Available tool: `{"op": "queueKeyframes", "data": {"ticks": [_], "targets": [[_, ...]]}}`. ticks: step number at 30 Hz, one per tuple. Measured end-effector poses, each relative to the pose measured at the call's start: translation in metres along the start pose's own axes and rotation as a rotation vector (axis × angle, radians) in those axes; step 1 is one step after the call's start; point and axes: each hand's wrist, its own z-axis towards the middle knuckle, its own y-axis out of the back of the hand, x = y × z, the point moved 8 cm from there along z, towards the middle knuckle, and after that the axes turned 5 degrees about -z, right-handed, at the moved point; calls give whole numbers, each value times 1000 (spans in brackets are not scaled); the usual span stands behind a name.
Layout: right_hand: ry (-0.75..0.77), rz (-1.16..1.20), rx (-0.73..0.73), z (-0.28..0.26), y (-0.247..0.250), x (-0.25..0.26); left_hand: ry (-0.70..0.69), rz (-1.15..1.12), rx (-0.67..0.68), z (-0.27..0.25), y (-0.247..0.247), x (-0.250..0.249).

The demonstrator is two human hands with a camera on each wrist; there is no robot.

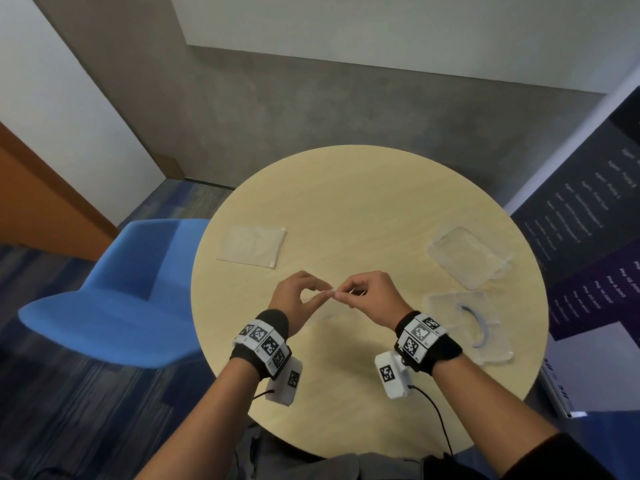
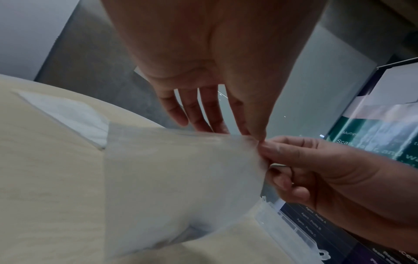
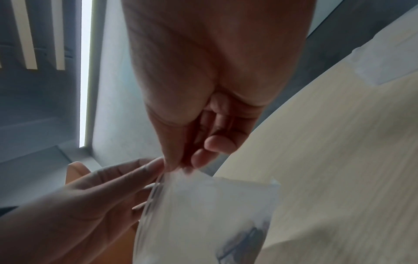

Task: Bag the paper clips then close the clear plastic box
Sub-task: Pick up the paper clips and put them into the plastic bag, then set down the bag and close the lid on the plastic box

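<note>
Clear bag (image 2: pixel 181 178) hanging limp, blurry dark bits at bottom, poss. clips, left hand (image 1: pixel 298 299) & right hand (image 1: pixel 370 296) pinching top edge

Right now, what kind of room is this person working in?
Probably an office meeting corner or lobby: a small round table, a blue chair on patterned carpet, and a printed banner standing nearby.

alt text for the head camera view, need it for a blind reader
Over a round wooden table, the left hand and right hand pinch the top of a clear plastic bag. More bags lie to the left, an open clear plastic box to the right.
</note>
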Motion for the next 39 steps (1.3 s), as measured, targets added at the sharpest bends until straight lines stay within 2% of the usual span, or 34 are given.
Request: {"op": "queueKeyframes", "data": {"ticks": [6,12,17,22,24,27,31,33,36,39], "targets": [[39,-79,-41,-5,10,-3,-9,-12,10,3,-11,3],[-40,68,-61,-5,23,-11,132,-101,5,2,-1,26],[-205,174,-25,-4,16,-31,243,-223,4,0,21,50],[-460,465,132,0,-46,-57,359,-230,-85,5,38,67],[-526,471,165,1,-68,-64,419,-170,-131,7,44,80],[-567,318,102,6,-77,-75,493,-59,-128,14,39,102],[-496,21,18,17,-51,-90,532,108,-126,30,34,129],[-440,-115,-33,21,-24,-96,525,186,-158,41,41,140],[-383,-304,-190,23,34,-107,524,307,-206,57,60,152],[-390,-475,-342,19,96,-121,505,353,-179,76,66,161]]}}
